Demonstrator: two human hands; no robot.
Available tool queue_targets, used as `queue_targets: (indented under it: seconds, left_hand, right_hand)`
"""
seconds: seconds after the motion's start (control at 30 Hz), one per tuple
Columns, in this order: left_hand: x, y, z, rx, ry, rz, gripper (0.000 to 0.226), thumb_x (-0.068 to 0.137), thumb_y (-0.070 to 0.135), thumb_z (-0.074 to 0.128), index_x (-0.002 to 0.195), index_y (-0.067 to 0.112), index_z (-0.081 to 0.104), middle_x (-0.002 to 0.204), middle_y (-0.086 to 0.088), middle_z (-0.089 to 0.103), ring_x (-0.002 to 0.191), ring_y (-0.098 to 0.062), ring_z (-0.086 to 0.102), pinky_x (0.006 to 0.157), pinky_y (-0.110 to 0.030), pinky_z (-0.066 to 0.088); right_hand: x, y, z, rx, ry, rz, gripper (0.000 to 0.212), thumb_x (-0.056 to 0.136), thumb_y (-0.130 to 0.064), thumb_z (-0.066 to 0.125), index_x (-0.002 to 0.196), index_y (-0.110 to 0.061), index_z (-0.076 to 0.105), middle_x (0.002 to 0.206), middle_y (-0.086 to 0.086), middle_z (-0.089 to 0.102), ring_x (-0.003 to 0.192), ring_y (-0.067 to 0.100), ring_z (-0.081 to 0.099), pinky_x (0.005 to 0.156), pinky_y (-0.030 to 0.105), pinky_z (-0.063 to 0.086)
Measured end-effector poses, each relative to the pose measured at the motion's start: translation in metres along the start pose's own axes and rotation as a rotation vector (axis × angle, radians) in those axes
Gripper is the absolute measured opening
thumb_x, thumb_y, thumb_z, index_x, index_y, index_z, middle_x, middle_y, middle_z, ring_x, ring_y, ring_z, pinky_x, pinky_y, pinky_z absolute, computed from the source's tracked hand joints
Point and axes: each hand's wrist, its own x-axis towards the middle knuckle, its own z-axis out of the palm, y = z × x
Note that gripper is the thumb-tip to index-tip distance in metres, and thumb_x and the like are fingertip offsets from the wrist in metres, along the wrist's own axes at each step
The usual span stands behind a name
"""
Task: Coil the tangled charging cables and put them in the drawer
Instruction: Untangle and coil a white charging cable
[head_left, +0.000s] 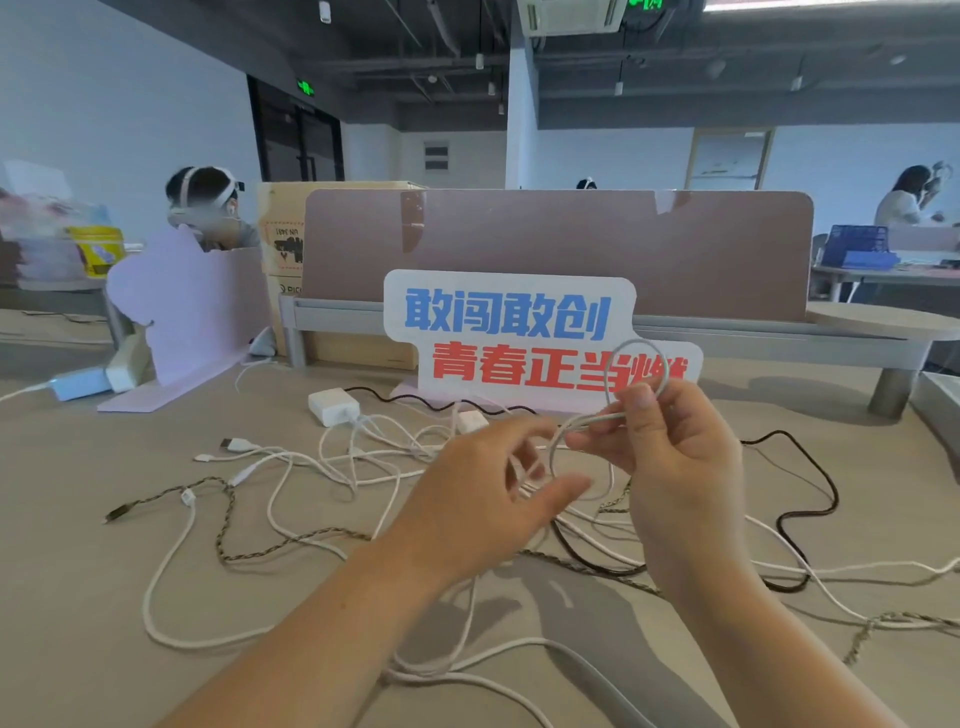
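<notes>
A tangle of charging cables (332, 467) lies spread over the beige desk (78, 545): several white ones, a brown braided one (228, 540) and a black one (815, 499). My right hand (670, 457) is raised above the tangle and pinches a light grey cable (636, 348) that forms a small loop above my fingers. My left hand (483, 499) hovers just left of it, fingers loosely spread, with the grey cable's strand running between the fingers; whether they hold it is unclear. No drawer is in view.
Two white charger bricks (332, 406) (471, 421) sit among the cables near the back. A printed sign (511, 332) stands in front of a brown desk divider (556, 244). A lilac board (192, 312) stands at left. Other people sit at desks behind.
</notes>
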Motion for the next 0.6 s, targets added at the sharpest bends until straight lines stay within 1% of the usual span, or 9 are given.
queue_targets:
  seconds: [0.07, 0.17, 0.23, 0.27, 0.3, 0.33, 0.4, 0.47, 0.6]
  left_hand:
    - [0.002, -0.006, 0.006, -0.009, -0.019, -0.064, 0.006, 0.088, 0.041, 0.064, 0.086, 0.036, 0.067, 0.061, 0.007, 0.062, 0.053, -0.002, 0.052, 0.056, -0.018, 0.039]
    - [0.007, -0.025, 0.001, -0.057, 0.119, -0.333, 0.032, 0.095, 0.028, 0.056, 0.067, 0.018, 0.068, 0.048, 0.007, 0.057, 0.042, 0.000, 0.048, 0.051, -0.020, 0.037]
    - [0.009, -0.041, -0.004, 0.127, 0.118, -0.473, 0.037, 0.096, 0.020, 0.051, 0.061, 0.014, 0.062, 0.051, 0.008, 0.054, 0.051, -0.004, 0.053, 0.051, -0.019, 0.036]
    - [0.009, -0.049, -0.006, 0.246, 0.108, -0.492, 0.028, 0.095, 0.013, 0.050, 0.071, 0.014, 0.066, 0.067, 0.003, 0.058, 0.069, -0.013, 0.058, 0.060, -0.021, 0.039]
    - [0.008, -0.049, -0.009, 0.341, 0.104, -0.476, 0.025, 0.091, 0.006, 0.049, 0.095, 0.015, 0.071, 0.091, -0.003, 0.059, 0.090, -0.020, 0.056, 0.075, -0.024, 0.041]
    - [0.008, -0.048, -0.010, 0.387, 0.117, -0.411, 0.040, 0.085, 0.002, 0.049, 0.118, 0.018, 0.066, 0.110, -0.005, 0.053, 0.107, -0.022, 0.049, 0.090, -0.025, 0.037]
    - [0.008, -0.040, -0.011, 0.280, 0.153, -0.155, 0.058, 0.076, 0.009, 0.049, 0.132, 0.022, 0.056, 0.120, 0.003, 0.045, 0.116, -0.012, 0.040, 0.102, -0.018, 0.028]
    - [0.006, -0.025, -0.007, 0.105, 0.066, 0.034, 0.049, 0.080, 0.021, 0.056, 0.129, 0.026, 0.057, 0.114, 0.014, 0.045, 0.103, 0.005, 0.042, 0.092, -0.006, 0.030]
    - [0.001, -0.018, 0.008, -0.059, -0.030, 0.044, 0.019, 0.093, 0.034, 0.059, 0.090, 0.022, 0.072, 0.074, 0.012, 0.061, 0.061, -0.005, 0.050, 0.061, -0.018, 0.039]
  right_hand:
    - [0.001, -0.001, -0.002, -0.021, 0.022, 0.001, 0.020, 0.097, -0.015, 0.043, 0.088, -0.001, 0.054, 0.061, 0.006, 0.063, 0.054, 0.021, 0.064, 0.056, 0.026, 0.055]
    - [0.004, -0.008, -0.007, 0.042, 0.074, 0.006, 0.022, 0.098, -0.017, 0.041, 0.083, -0.008, 0.054, 0.063, 0.005, 0.059, 0.048, 0.018, 0.057, 0.051, 0.030, 0.054]
    - [0.006, -0.014, -0.008, 0.170, 0.068, 0.033, 0.023, 0.099, -0.017, 0.040, 0.082, -0.009, 0.053, 0.063, 0.004, 0.060, 0.048, 0.017, 0.056, 0.052, 0.031, 0.054]
    - [0.007, -0.017, -0.008, 0.256, 0.049, 0.063, 0.023, 0.099, -0.017, 0.039, 0.083, -0.008, 0.053, 0.064, 0.005, 0.060, 0.049, 0.017, 0.057, 0.053, 0.031, 0.054]
    - [0.008, -0.019, -0.007, 0.343, 0.021, 0.099, 0.022, 0.098, -0.018, 0.039, 0.084, -0.008, 0.052, 0.066, 0.008, 0.061, 0.051, 0.018, 0.058, 0.054, 0.031, 0.054]
    - [0.008, -0.022, -0.006, 0.412, -0.009, 0.135, 0.022, 0.098, -0.018, 0.039, 0.084, -0.007, 0.052, 0.067, 0.010, 0.061, 0.053, 0.019, 0.059, 0.055, 0.030, 0.054]
    - [0.008, -0.024, -0.005, 0.499, -0.061, 0.192, 0.023, 0.097, -0.018, 0.038, 0.083, -0.007, 0.052, 0.068, 0.011, 0.063, 0.057, 0.019, 0.064, 0.058, 0.029, 0.056]
    - [0.008, -0.025, -0.004, 0.558, -0.106, 0.227, 0.024, 0.097, -0.017, 0.037, 0.082, -0.009, 0.052, 0.069, 0.010, 0.066, 0.062, 0.019, 0.068, 0.060, 0.027, 0.057]
    - [0.010, -0.021, -0.005, 0.631, -0.184, 0.270, 0.017, 0.091, -0.021, 0.043, 0.087, -0.010, 0.054, 0.080, 0.013, 0.068, 0.079, 0.023, 0.071, 0.068, 0.029, 0.058]
